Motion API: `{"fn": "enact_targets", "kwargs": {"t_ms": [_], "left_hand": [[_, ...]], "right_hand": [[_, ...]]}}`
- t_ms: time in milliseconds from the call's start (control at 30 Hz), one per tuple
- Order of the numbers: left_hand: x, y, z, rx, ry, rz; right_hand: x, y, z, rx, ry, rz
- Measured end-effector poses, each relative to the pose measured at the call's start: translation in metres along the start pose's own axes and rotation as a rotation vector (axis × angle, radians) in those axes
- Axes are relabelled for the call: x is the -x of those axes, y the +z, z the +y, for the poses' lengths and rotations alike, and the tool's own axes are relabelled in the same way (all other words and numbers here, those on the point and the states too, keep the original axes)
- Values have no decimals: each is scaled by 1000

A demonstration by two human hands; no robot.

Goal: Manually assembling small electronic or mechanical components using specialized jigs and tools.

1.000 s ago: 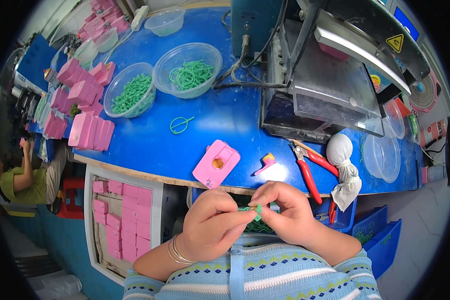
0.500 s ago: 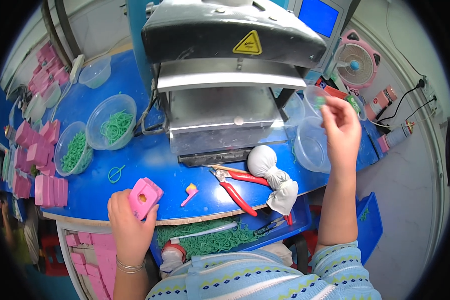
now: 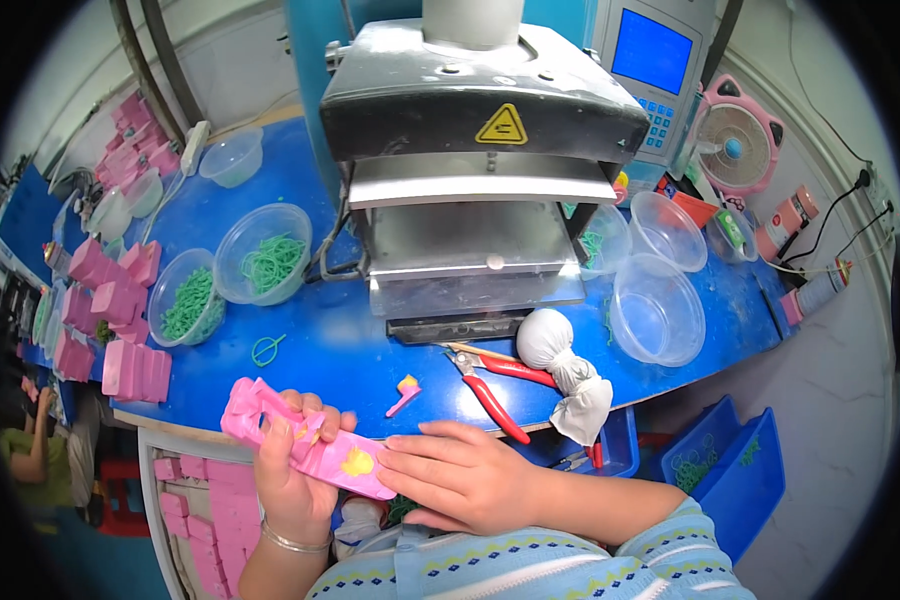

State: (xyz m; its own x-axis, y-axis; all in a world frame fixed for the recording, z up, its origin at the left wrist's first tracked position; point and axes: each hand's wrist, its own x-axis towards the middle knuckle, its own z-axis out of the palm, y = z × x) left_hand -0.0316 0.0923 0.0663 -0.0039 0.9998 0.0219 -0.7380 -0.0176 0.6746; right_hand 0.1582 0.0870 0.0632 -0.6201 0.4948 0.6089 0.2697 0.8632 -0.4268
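Observation:
In front of my body, my left hand (image 3: 305,460) is closed around a long pink mould (image 3: 325,462), which lies tilted and opened out. Yellow patches show on its face, and one end has a cut-out opening. At the mould's right end my right hand (image 3: 470,478) grips the edge, its fingers over the top and its thumb low on the near side. Just beyond, a small pink piece with a yellow tip (image 3: 404,396) rests on the blue table (image 3: 330,350). A thin green ring with a stem (image 3: 267,350) lies farther left.
A press machine (image 3: 480,190) with a warning sign stands at the centre back. Red-handled cutters (image 3: 492,408) and a white tied cloth bundle (image 3: 560,360) lie before it. Bowls of green pieces (image 3: 192,300) and pink blocks (image 3: 130,370) are left; clear bowls (image 3: 660,315) stand right.
My right hand has come from the bowls at the right down to the mould. The mould has gone from a compact block to a long, opened-out shape. The view has shifted a little.

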Motion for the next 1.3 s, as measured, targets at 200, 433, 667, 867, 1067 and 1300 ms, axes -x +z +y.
{"fn": "enact_targets", "kwargs": {"t_ms": [200,433,667,867,1067,1300], "left_hand": [[4,-1,-9,162,-303,54],[8,-11,-15,358,-497,-100],[17,25,-4,-92,-460,-23],[27,-4,0,339,-546,-198],[19,-16,-7,106,-618,-207],[19,-38,6,-409,-347,-265]], "right_hand": [[31,-42,9,645,475,229],[42,-68,19,782,589,146],[-3,-12,-18,318,27,73],[-9,-21,-15,202,4,273],[16,-23,4,426,220,197],[13,-34,14,869,381,95]]}}
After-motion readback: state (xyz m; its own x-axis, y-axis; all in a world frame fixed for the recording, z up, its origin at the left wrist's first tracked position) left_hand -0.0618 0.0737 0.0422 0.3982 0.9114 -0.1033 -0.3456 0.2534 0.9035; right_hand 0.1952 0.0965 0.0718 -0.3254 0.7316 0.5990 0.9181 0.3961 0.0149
